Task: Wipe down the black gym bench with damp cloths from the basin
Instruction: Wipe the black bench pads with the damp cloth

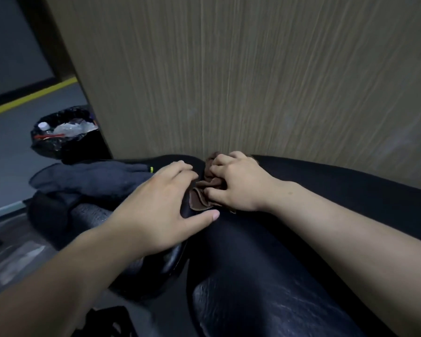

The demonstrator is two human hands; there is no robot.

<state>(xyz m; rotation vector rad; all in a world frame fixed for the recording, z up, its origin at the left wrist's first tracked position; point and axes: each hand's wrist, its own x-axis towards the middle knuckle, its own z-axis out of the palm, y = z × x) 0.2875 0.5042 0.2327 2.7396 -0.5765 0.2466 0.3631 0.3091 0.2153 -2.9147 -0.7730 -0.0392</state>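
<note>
The black gym bench (265, 276) fills the lower middle and right of the head view, its padding shiny and creased. A crumpled brown cloth (201, 197) lies on the pad close to the wooden wall. My right hand (238, 183) presses down on the cloth, fingers curled into its folds. My left hand (161, 210) rests flat on the pad's left edge beside the cloth, fingers spread, thumb just below the cloth's lower edge. No basin shows in the frame.
A wood-grain wall panel (253, 74) stands directly behind the bench. Dark blue-grey clothing (90, 178) is heaped at the bench's left end. A black-lined trash bin (63, 135) with plastic waste stands on the grey floor at left.
</note>
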